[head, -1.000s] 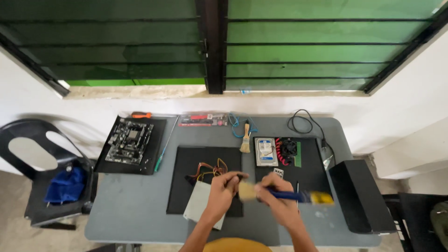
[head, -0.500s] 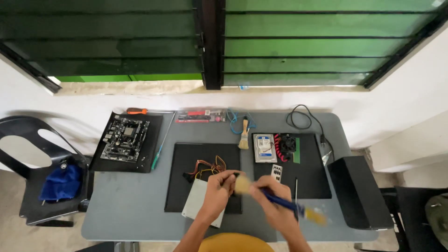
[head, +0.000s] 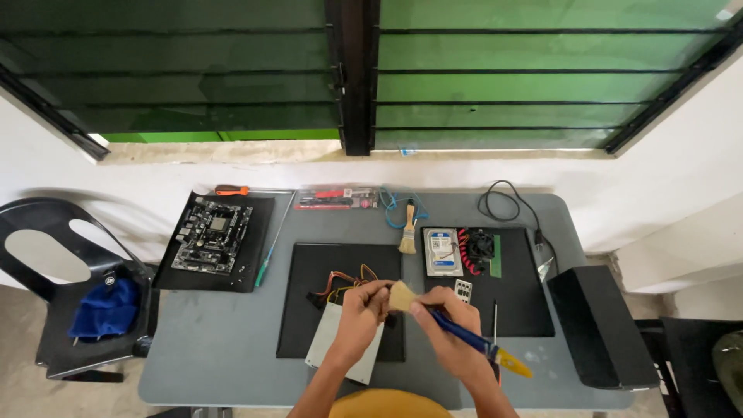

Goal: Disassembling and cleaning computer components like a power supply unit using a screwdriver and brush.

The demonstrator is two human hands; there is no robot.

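Observation:
My right hand (head: pixel 447 319) grips a paintbrush (head: pixel 464 334) with a blue handle and yellow end. Its pale bristles (head: pixel 401 296) touch the fingertips of my left hand (head: pixel 362 311). The left hand pinches a small dark part that I cannot make out, held above a grey power supply unit (head: pixel 334 344) with coloured wires (head: pixel 340 280). The unit lies on a black mat (head: pixel 317 263) at the near middle of the grey table (head: pixel 209 340).
A motherboard (head: pixel 213 234) lies on a mat at the left, with an orange-handled screwdriver (head: pixel 232 190) and a green one (head: pixel 265 262) nearby. A second brush (head: pixel 407 231), hard drive (head: pixel 443 251), fan (head: pixel 480 246) and black box (head: pixel 600 325) are at the right. A black chair (head: pixel 46 232) holds a blue cloth (head: pixel 104 306).
The brush handle has swung downward, so its yellow end now sits lower near the table's front edge. Both hands stay together over the power supply unit.

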